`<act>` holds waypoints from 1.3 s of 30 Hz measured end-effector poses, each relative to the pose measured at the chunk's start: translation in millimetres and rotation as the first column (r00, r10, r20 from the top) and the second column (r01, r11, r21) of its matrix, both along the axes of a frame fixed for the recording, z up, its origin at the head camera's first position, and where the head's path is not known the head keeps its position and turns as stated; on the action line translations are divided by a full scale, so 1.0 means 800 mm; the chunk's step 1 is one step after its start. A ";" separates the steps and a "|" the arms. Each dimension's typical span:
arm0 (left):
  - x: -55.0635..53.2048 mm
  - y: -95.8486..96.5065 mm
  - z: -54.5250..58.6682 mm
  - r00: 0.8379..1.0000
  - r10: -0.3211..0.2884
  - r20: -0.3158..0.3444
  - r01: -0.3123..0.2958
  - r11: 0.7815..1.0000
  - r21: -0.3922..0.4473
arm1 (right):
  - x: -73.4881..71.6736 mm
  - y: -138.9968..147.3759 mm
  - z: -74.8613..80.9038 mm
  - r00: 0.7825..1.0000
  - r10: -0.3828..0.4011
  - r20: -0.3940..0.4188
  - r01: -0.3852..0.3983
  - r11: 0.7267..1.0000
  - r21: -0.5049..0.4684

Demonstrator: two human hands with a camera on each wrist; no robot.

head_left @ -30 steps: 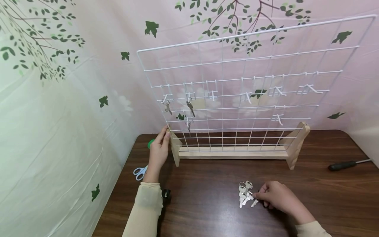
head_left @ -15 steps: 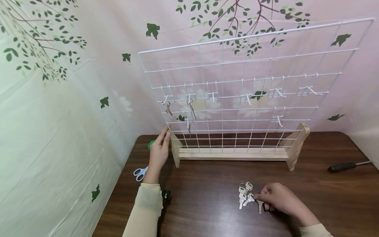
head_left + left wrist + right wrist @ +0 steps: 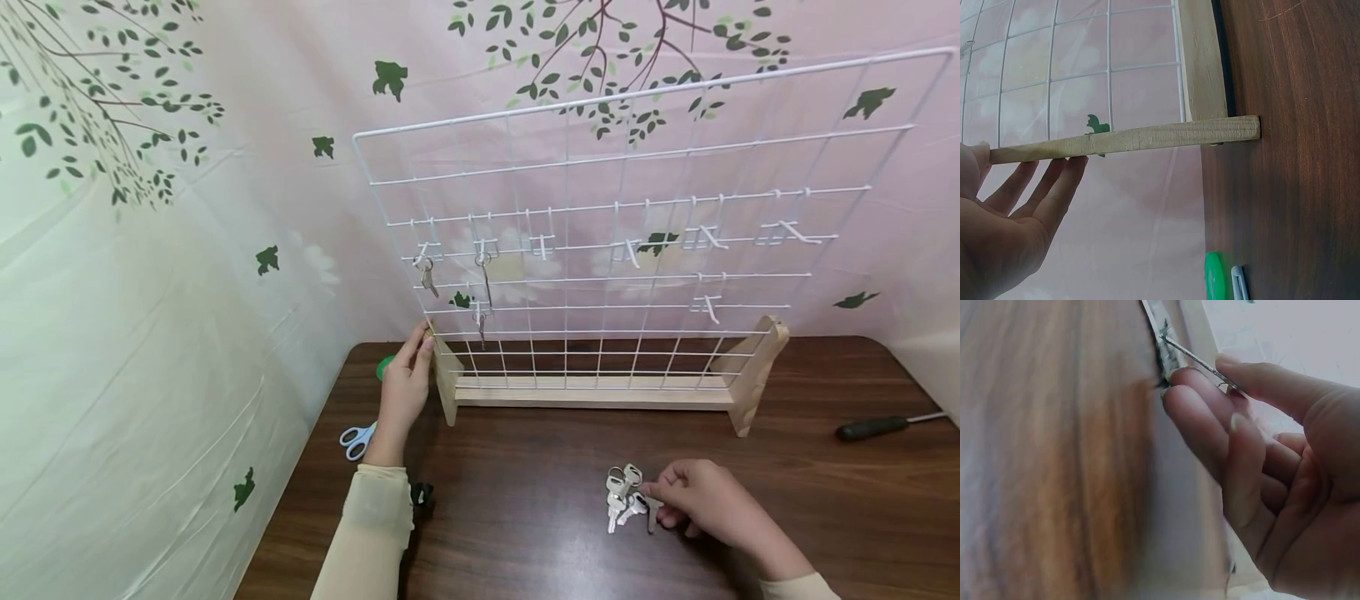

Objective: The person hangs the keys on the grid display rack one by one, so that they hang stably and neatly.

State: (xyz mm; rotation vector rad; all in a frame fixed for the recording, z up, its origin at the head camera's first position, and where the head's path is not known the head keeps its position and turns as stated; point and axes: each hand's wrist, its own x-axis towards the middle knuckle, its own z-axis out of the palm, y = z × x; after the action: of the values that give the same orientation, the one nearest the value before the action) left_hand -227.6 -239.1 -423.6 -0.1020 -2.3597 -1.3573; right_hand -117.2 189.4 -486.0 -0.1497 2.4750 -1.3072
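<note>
Silver key point(image 3: 651, 517) is sitting pinched in my half-curled right hand point(image 3: 697, 493), just beside the loose key pile point(image 3: 615, 502). My left hand point(image 3: 405, 383) is gripping the left wooden upright point(image 3: 1147, 139), fingers partly extended. I'm reckoning this as picking up; next is probably calling for lifting toward a bare white hook point(image 3: 543, 247).

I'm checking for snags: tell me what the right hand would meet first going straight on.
Probably the clustered keys on the table, close to the key the right hand pinches; exact depth is unclear.
</note>
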 end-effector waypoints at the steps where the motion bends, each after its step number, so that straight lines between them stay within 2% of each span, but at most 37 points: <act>1: 0.000 0.000 0.000 1.000 0.000 0.001 0.000 1.000 -0.001 | 0.000 -0.003 0.004 1.000 -0.005 -0.012 0.005 1.000 -0.007; 6: -0.001 0.000 -0.001 1.000 -0.003 0.001 0.003 1.000 0.001 | -0.003 -0.021 0.030 0.996 -0.052 -0.069 0.050 0.998 -0.031; 8: -0.002 0.000 -0.001 1.000 -0.002 0.003 0.002 1.000 0.003 | -0.005 -0.030 0.044 0.991 -0.065 -0.119 0.062 0.998 -0.023; 13: -0.002 0.000 -0.002 1.000 0.001 0.012 -0.001 1.000 0.005 | -0.010 -0.054 0.086 0.960 -0.072 -0.269 0.077 0.997 0.011; 18: -0.001 0.001 -0.001 1.000 0.002 0.005 -0.002 1.000 0.006 | -0.017 -0.078 0.131 0.932 -0.084 -0.353 0.082 0.996 -0.021; 20: -0.002 0.001 -0.001 1.000 0.004 -0.001 -0.004 1.000 0.005 | -0.020 -0.087 0.148 0.916 -0.095 -0.390 0.082 0.995 -0.049; 23: -0.003 0.001 -0.001 1.000 0.002 -0.008 -0.002 1.000 0.005 | -0.024 -0.102 0.172 0.879 -0.127 -0.460 0.089 0.991 -0.103; 27: -0.005 0.000 -0.002 1.000 -0.002 -0.017 0.002 1.000 0.006 | -0.031 -0.119 0.201 0.804 -0.166 -0.571 0.077 0.981 -0.176; 31: -0.004 0.000 -0.002 1.000 0.001 -0.012 0.000 1.000 0.008 | -0.040 -0.133 0.227 0.749 -0.195 -0.633 0.048 0.969 -0.243; 36: -0.002 -0.001 -0.001 1.000 0.004 0.008 -0.005 1.000 0.012 | -0.056 -0.147 0.253 0.715 -0.234 -0.658 0.006 0.944 -0.330; 39: -0.001 0.000 -0.001 1.000 0.004 0.011 -0.004 1.000 0.003 | -0.065 -0.154 0.265 0.712 -0.243 -0.659 -0.010 0.934 -0.357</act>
State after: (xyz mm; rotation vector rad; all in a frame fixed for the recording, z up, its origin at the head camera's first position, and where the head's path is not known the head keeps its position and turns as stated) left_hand -228.5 -239.1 -424.3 -0.0890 -2.3656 -1.3623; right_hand -169.5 66.4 -274.4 -0.7030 2.8454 -2.0315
